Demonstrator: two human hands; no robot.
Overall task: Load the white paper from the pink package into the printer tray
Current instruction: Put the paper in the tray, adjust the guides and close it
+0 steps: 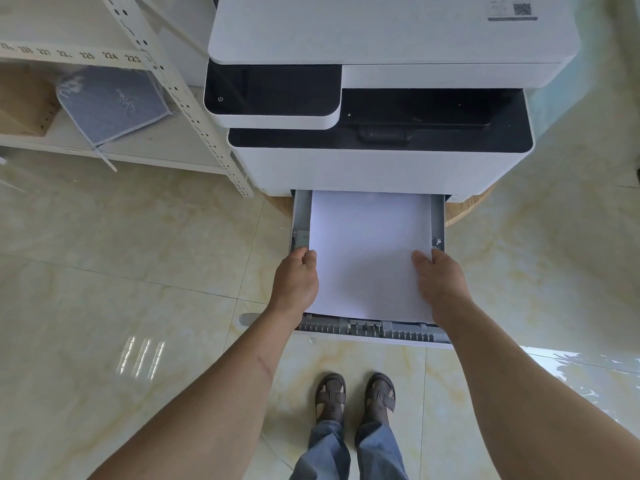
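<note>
A stack of white paper (369, 258) lies in the pulled-out grey printer tray (374, 330), its far end under the white printer (381, 168). My left hand (296, 282) grips the paper's left edge, thumb on top. My right hand (438, 282) grips the right edge the same way. The paper's near edge stops short of the tray's front wall. No pink package is in view.
The printer stands on a round wooden base (467, 209) on a glossy tiled floor. A white metal shelf rack (180, 91) with a grey bag (114, 102) and a cardboard box (24, 102) is at the left. My sandalled feet (356, 396) stand below the tray.
</note>
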